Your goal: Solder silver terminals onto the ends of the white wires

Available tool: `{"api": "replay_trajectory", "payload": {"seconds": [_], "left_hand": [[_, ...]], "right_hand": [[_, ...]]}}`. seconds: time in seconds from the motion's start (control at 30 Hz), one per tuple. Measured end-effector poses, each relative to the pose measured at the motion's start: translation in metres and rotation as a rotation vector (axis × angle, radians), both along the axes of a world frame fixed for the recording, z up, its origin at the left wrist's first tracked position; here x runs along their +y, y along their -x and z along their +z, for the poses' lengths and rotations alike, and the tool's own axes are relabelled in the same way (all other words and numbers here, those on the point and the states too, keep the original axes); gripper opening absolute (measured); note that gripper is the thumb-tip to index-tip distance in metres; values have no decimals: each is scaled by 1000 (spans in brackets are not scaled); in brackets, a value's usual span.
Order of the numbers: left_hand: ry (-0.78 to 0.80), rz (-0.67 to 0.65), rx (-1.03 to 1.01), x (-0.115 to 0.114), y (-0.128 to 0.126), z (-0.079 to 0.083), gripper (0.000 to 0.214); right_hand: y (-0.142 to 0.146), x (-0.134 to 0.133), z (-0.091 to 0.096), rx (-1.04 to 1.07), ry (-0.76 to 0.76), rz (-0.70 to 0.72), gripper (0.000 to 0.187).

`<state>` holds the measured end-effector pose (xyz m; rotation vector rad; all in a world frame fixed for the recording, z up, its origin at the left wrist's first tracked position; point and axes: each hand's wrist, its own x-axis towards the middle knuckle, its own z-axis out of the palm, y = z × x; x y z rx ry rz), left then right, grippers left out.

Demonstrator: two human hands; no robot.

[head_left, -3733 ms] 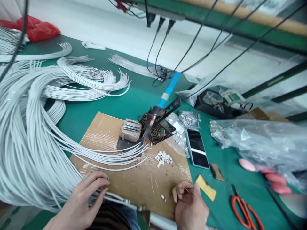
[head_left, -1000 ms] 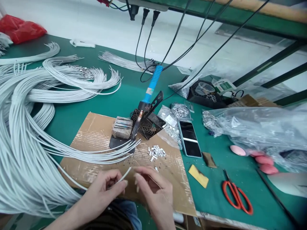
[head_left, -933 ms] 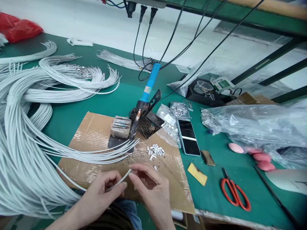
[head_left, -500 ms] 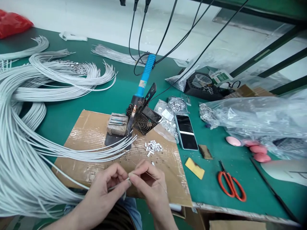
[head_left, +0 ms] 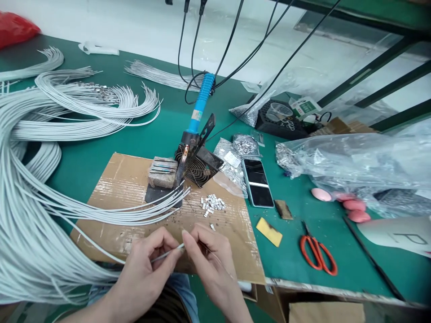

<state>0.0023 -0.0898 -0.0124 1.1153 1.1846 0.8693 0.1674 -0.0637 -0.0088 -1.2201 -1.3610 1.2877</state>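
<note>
We hold one white wire (head_left: 164, 255) low over the near edge of the cardboard sheet (head_left: 124, 179). Our left hand (head_left: 144, 269) pinches it between thumb and forefinger, just short of its free end. Our right hand (head_left: 208, 255) meets that end from the other side, thumb and forefinger closed on the tip, the other fingers curled loosely. The two hands are almost touching. The wire trails off to the left, towards the big bundle of wires (head_left: 30, 188) spread over the green table (head_left: 168, 130).

Further back on the cardboard, a fan of loose wire ends (head_left: 161, 206) points at a small heap of metal clips (head_left: 212, 204). Behind them a soldering iron (head_left: 198, 110) with a blue handle leans in its stand, beside a small fan (head_left: 202, 166). To the right lie a phone (head_left: 257, 181), a yellow pad (head_left: 269, 231) and red scissors (head_left: 316, 253).
</note>
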Motion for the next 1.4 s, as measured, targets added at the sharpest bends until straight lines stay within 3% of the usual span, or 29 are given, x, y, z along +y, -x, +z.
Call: {"api": "replay_trajectory", "payload": {"seconds": [0.2,0.4,0.57,1.0,1.4], "left_hand": [[60,74,-47,3,4,3,35],[136,86,-171,3,11,4,45],[137,87,-202,0,13,5,44],[54,47,-117,0,15,6,46],[46,24,-65,0,13,7,39]], "right_hand": [[-5,2,-8,105,25,-143,50],[5,-5,-10,175,58,-32,21],[8,-9,-6,229,77,11,12],[8,-11,6,173,-6,-41,13],[6,-13,1,262,75,-18,8]]}}
